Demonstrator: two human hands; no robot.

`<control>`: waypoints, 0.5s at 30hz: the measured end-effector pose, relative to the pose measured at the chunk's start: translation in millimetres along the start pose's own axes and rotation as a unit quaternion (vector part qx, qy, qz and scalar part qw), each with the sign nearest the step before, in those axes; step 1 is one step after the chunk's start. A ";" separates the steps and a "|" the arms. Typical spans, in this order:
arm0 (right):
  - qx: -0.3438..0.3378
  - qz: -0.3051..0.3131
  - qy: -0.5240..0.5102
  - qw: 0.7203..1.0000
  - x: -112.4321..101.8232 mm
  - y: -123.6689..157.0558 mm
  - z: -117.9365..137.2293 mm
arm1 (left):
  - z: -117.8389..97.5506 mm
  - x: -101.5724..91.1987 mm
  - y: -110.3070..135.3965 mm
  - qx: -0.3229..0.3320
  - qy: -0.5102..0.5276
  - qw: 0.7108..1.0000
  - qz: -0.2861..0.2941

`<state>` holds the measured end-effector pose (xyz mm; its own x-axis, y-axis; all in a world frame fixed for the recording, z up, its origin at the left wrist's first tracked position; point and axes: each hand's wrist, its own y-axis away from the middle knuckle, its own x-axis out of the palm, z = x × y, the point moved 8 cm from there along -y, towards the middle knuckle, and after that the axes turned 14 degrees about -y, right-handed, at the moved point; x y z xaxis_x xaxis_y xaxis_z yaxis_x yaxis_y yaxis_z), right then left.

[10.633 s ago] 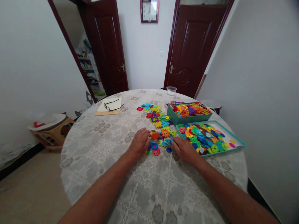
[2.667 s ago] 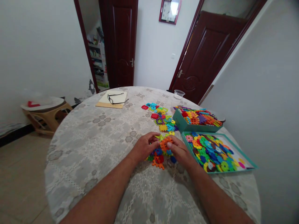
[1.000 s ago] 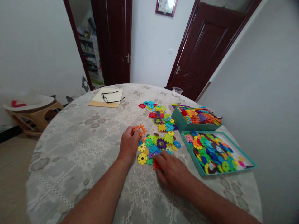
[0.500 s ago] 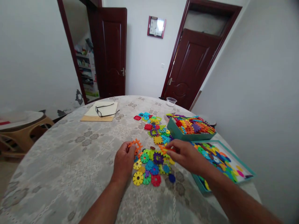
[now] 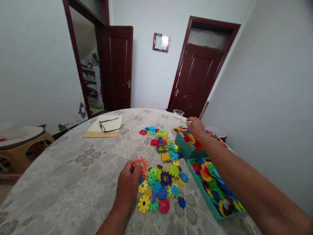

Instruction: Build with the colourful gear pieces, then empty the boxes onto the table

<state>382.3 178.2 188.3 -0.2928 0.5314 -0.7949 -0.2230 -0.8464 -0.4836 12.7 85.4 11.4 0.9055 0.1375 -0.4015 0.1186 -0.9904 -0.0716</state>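
Observation:
My left hand [image 5: 127,183] rests on the round table [image 5: 73,182] with its fingers closed on an orange gear-shaped piece [image 5: 140,162]. Just to its right lies a flat cluster of joined coloured gear pieces [image 5: 161,186]. My right hand [image 5: 195,126] is stretched out over the far teal box [image 5: 186,148], which is heaped with coloured pieces. Its fingers are curled down into the heap, and whether they hold anything is hidden. A second spread of coloured pieces [image 5: 161,140] lies farther back on the table.
A nearer teal tray [image 5: 195,178] of coloured pieces sits under my right forearm. Glasses [image 5: 109,124] lie on a notebook [image 5: 102,130] at the back left. A small clear cup [image 5: 178,113] stands at the far edge. A wooden stool [image 5: 19,147] is at the left.
My right hand has left the near cluster and reached back and right to the far teal box. My left hand keeps the orange piece. The camera has tilted upward.

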 end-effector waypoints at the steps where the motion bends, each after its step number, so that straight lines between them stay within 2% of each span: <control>1: -0.006 0.008 -0.003 1.000 4.5 7.6 5.6 | -0.2 0.4 0.4 0.003 -0.001 1.000 0.000; 3: -0.034 0.048 -0.022 0.998 17.4 30.5 22.5 | -1.5 0.7 1.5 0.009 -0.002 1.000 -0.003; 5: -0.075 0.128 -0.054 0.988 35.6 62.6 44.5 | -2.7 1.1 2.6 0.009 0.001 1.000 -0.005; 8: -0.116 0.289 -0.094 0.946 65.7 122.4 73.1 | -4.1 1.9 4.0 0.003 0.004 1.000 -0.003; 9: -0.119 0.325 -0.096 0.933 72.7 141.0 78.4 | -4.3 2.1 4.3 0.001 0.005 1.000 -0.001; 11: -0.117 0.360 -0.075 0.923 81.3 170.3 82.0 | -4.3 2.3 4.4 -0.001 0.011 1.000 -0.001; 15: -0.088 0.357 0.016 0.930 83.9 200.1 70.6 | -3.3 2.9 3.2 0.010 0.008 1.000 -0.004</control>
<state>247.4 55.9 50.7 -0.2790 -0.1664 -0.9458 0.1742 -0.9773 0.1206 17.1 82.5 13.0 0.9114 0.1440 -0.3855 0.1168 -0.9888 -0.0930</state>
